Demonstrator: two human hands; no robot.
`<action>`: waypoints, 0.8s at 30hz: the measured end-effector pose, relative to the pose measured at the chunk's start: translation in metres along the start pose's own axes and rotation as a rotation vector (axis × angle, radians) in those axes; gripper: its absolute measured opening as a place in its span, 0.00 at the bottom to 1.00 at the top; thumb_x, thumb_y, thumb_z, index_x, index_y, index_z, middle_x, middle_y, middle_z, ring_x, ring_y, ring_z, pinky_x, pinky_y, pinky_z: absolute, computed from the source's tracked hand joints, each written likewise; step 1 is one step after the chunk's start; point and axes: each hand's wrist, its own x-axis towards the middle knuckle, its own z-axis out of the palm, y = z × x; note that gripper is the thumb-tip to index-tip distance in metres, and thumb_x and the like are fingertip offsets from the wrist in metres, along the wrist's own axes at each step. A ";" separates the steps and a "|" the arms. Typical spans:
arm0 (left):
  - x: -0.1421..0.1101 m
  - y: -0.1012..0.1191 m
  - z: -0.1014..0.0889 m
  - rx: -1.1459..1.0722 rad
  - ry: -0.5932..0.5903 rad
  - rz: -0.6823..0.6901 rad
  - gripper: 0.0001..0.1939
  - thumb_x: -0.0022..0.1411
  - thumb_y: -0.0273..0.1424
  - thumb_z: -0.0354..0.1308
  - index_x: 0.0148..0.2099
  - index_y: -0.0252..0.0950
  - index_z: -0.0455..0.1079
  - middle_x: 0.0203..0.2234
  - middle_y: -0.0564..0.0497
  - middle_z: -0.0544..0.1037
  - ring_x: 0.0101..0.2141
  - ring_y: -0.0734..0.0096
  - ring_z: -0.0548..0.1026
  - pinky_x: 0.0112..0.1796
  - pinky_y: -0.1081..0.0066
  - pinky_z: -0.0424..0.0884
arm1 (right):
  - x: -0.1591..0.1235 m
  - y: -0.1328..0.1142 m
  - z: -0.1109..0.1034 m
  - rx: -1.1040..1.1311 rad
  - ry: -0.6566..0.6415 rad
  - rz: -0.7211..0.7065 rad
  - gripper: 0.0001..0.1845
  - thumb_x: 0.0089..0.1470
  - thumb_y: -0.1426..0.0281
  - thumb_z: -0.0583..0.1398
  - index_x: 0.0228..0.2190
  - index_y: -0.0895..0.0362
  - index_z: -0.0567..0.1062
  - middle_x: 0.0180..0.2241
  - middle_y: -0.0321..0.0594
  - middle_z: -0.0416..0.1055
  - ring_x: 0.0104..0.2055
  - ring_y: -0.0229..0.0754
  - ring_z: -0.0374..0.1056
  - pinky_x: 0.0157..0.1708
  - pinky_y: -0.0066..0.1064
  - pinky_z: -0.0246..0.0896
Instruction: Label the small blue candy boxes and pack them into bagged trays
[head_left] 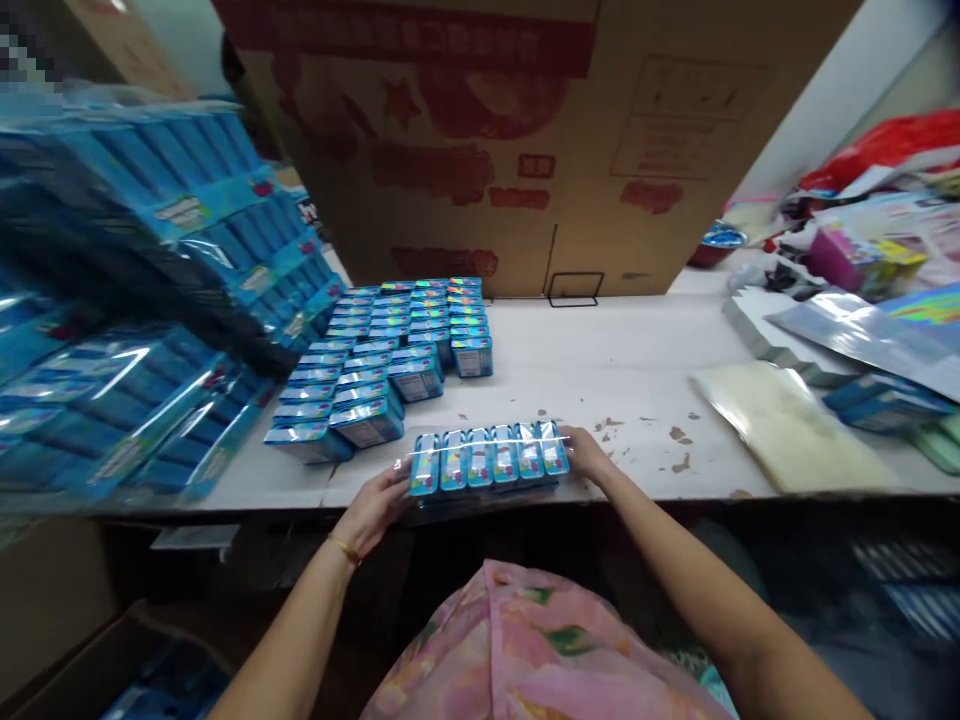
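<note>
Lying lengthwise side to side at the front of the table (592,350), the row of blue boxes (491,462) is clamped by its ends between the left hand (375,512) and right hand (587,456).

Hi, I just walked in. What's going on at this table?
Someone's left hand and right hand hold a row of six small blue boxes by its two ends, at the near edge of a white table. What looks like clear film lies over the row. More loose blue boxes stand in lines beyond the left hand, with wrapped blue packs piled further left. A big cardboard box stands at the back.
</note>
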 end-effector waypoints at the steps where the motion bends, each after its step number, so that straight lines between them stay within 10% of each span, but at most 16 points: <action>1: 0.000 -0.002 0.000 0.016 -0.017 0.010 0.26 0.40 0.31 0.65 0.46 0.36 0.67 0.36 0.49 0.76 0.35 0.67 0.74 0.34 0.72 0.68 | 0.000 0.001 0.000 -0.006 0.012 0.000 0.13 0.38 0.78 0.52 0.26 0.62 0.75 0.30 0.40 0.74 0.34 0.40 0.66 0.35 0.27 0.58; 9: 0.002 -0.002 0.003 0.099 -0.034 0.036 0.28 0.36 0.34 0.66 0.43 0.35 0.67 0.32 0.49 0.77 0.32 0.66 0.74 0.30 0.71 0.68 | 0.003 0.015 0.004 0.121 0.080 0.118 0.12 0.40 0.72 0.57 0.30 0.60 0.75 0.29 0.41 0.73 0.30 0.39 0.66 0.32 0.29 0.59; 14: -0.010 0.017 0.014 -0.043 0.211 0.113 0.20 0.40 0.44 0.62 0.29 0.32 0.68 0.24 0.53 0.74 0.24 0.75 0.70 0.26 0.75 0.65 | -0.015 -0.008 -0.010 0.389 0.173 0.261 0.18 0.43 0.57 0.56 0.22 0.60 0.73 0.20 0.38 0.68 0.22 0.35 0.61 0.25 0.27 0.56; 24: -0.039 0.057 0.031 0.094 0.167 0.330 0.12 0.41 0.36 0.61 0.22 0.30 0.69 0.17 0.54 0.70 0.20 0.82 0.61 0.24 0.77 0.55 | -0.034 -0.069 -0.032 0.049 0.075 0.137 0.19 0.34 0.53 0.62 0.17 0.57 0.71 0.20 0.37 0.66 0.26 0.39 0.60 0.26 0.28 0.53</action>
